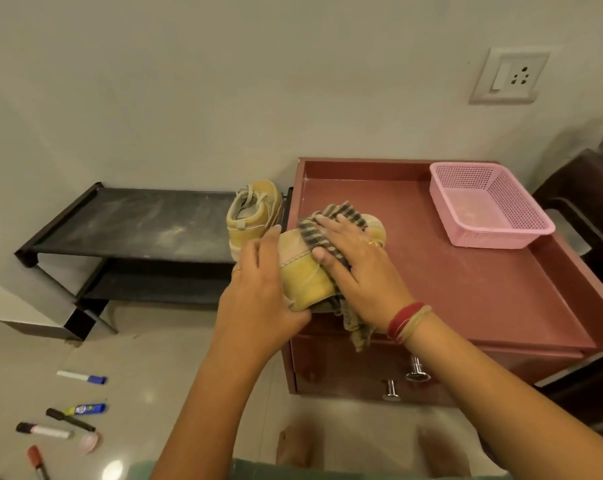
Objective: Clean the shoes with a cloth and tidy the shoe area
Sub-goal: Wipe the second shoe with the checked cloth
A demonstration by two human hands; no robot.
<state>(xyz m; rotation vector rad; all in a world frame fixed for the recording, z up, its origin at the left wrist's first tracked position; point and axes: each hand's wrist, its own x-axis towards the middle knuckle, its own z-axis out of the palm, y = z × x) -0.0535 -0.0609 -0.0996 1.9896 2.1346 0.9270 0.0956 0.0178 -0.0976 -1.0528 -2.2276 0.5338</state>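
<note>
A yellow shoe [302,271] lies on its side at the left front corner of the red cabinet top [466,282]. My left hand [258,299] grips its heel end from the left. My right hand [355,265] presses a striped grey cloth [331,220] flat against the shoe's upper side, and the cloth's tail hangs over the cabinet front. The second yellow shoe [253,216] stands upright at the right end of the black shoe rack's dusty top shelf [137,223].
A pink plastic basket [487,206] sits at the cabinet's back right. Several markers [81,377] and a small tube lie scattered on the floor at lower left. A dark chair [584,209] stands to the right. My bare feet show below.
</note>
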